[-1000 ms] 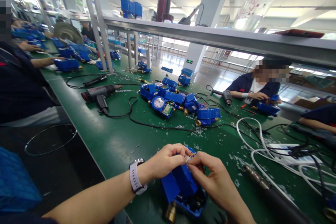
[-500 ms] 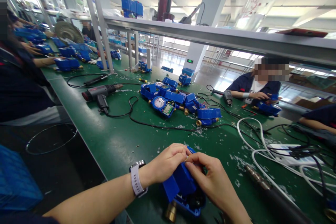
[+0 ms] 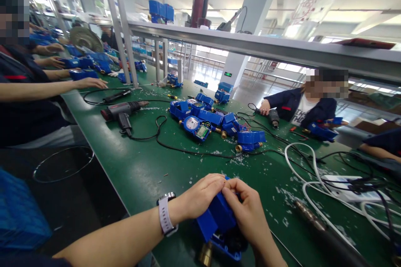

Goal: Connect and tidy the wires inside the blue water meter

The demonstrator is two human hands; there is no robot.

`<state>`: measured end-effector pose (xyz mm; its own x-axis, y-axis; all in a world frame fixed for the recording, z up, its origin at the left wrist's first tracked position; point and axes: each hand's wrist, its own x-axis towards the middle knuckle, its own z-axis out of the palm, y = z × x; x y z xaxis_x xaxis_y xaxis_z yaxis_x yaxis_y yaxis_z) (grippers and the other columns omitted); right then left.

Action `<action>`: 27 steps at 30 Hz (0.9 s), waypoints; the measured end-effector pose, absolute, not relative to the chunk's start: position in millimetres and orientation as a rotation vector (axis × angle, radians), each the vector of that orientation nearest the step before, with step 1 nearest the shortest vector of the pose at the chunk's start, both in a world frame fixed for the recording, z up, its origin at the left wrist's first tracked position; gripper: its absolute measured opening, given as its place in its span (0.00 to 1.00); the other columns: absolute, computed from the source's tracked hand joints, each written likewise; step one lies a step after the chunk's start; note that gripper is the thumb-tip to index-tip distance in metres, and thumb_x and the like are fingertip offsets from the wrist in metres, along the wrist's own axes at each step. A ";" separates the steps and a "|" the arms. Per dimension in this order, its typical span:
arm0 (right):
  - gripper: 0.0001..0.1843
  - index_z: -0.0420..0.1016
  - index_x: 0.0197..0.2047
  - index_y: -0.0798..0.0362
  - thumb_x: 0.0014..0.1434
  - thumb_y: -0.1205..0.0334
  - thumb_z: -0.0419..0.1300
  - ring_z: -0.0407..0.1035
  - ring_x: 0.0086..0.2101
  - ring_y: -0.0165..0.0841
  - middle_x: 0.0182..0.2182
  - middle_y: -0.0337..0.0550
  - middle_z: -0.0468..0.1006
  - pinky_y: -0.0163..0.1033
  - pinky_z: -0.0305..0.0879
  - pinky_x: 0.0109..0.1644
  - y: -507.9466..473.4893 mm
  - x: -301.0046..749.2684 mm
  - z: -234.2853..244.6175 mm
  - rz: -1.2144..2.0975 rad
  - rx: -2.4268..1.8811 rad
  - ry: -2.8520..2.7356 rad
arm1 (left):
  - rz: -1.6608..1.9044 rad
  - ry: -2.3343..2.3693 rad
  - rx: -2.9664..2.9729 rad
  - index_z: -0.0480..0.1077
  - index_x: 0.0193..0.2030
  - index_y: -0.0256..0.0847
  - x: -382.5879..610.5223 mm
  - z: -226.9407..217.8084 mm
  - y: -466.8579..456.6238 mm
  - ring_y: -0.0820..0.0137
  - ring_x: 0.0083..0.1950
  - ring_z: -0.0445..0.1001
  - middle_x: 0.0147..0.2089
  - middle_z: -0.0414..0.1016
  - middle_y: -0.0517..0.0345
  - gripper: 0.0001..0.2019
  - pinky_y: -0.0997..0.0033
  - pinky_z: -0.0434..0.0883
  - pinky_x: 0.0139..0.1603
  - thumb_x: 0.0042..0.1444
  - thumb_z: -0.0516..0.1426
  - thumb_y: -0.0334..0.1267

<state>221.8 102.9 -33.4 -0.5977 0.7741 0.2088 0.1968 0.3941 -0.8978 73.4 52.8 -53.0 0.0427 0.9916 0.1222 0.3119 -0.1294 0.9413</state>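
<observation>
A blue water meter [image 3: 221,216] with a brass threaded end [image 3: 206,254] lies tilted on the green bench close to me, its lid open. My left hand [image 3: 203,194] rests over its far end, thumb and fingers pinched together. Against those fingertips, my right hand [image 3: 246,206] is closed in a pinch from the right side. Whatever is between the fingertips is hidden. Beside my right wrist, a thin rod [image 3: 283,248] reaches toward the bottom edge.
Several blue meters [image 3: 203,119] are grouped mid-bench. A heat gun [image 3: 122,112] lies left, another black tool with a metal nozzle [image 3: 313,217] right, near a white power strip [image 3: 351,187]. Co-workers sit left and across; a shelf [image 3: 250,39] spans above.
My hands stay at the meter, fingertips drawn closer together. The co-worker across now touches a heat gun. At left, a co-worker's arm has extended over the bench. The view shifted slightly.
</observation>
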 end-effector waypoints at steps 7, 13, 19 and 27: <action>0.21 0.66 0.28 0.54 0.61 0.44 0.55 0.57 0.24 0.29 0.22 0.36 0.64 0.32 0.56 0.26 106.1 224.6 -31.6 1.346 -0.826 -1.990 | 1.108 1.348 1.567 0.70 0.54 0.34 72.2 -53.4 51.4 0.62 0.64 0.64 0.61 0.69 0.43 0.25 0.60 0.57 0.69 0.68 0.40 0.48; 0.15 0.73 0.30 0.54 0.61 0.52 0.57 0.63 0.28 0.32 0.27 0.39 0.72 0.34 0.58 0.32 107.1 236.3 -24.4 1.254 -0.858 -2.173 | 1.138 1.332 1.614 0.72 0.50 0.31 75.6 -47.2 52.0 0.61 0.61 0.66 0.56 0.73 0.42 0.36 0.62 0.58 0.68 0.66 0.33 0.59; 0.13 0.73 0.30 0.52 0.62 0.56 0.56 0.62 0.27 0.31 0.26 0.37 0.70 0.35 0.56 0.32 100.6 234.0 -22.7 1.009 -0.855 -2.234 | 1.080 1.336 1.669 0.69 0.55 0.29 75.8 -49.3 52.7 0.59 0.66 0.62 0.60 0.70 0.38 0.36 0.57 0.55 0.70 0.67 0.33 0.57; 0.17 0.68 0.25 0.54 0.58 0.50 0.58 0.56 0.24 0.29 0.22 0.36 0.64 0.33 0.54 0.27 100.2 218.3 -36.7 1.225 -0.855 -1.933 | 1.064 1.376 1.544 0.64 0.61 0.28 74.7 -54.0 52.5 0.61 0.68 0.60 0.65 0.64 0.37 0.36 0.58 0.52 0.72 0.66 0.34 0.58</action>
